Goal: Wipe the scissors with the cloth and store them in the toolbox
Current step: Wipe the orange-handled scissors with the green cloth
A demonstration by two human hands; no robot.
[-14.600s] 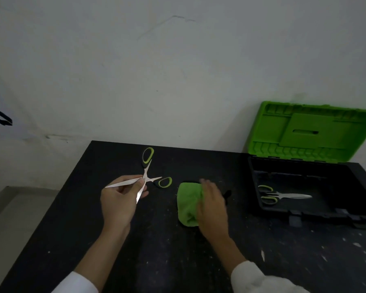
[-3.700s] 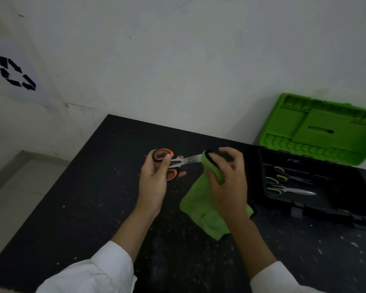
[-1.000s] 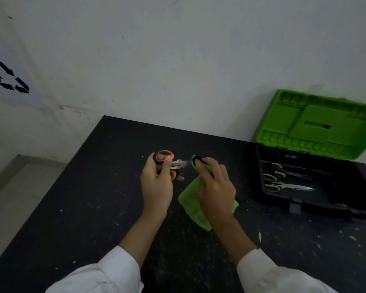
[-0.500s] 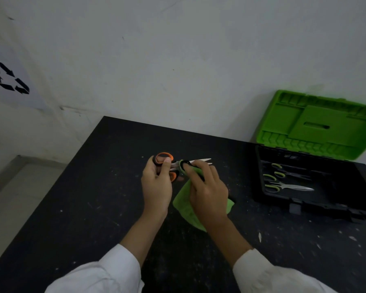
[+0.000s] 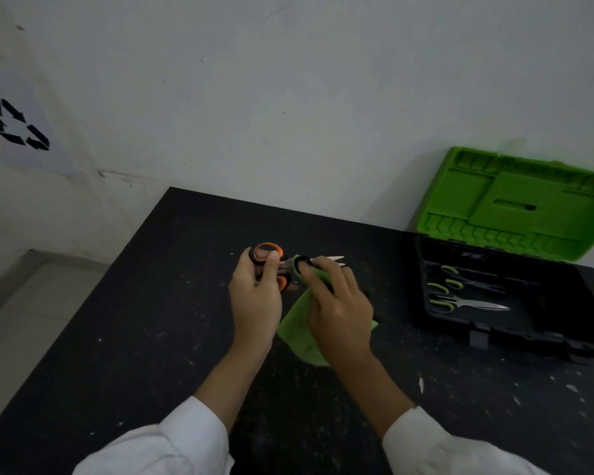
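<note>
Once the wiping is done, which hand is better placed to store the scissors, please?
Probably the left hand: it grips the scissors by the handles; the right hand, nearer the toolbox, is holding the cloth.

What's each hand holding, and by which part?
Left hand grips the orange-handled scissors by the handles; right hand pinches the green cloth around the blades.

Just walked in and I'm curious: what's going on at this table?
A person is cleaning scissors. The left hand holds the orange-handled scissors by the handles above the black table. The right hand pinches a green cloth around the blades, whose tips poke out. Two green-handled scissors already lie in the open toolbox at the right; this pair is not yet stored.
</note>
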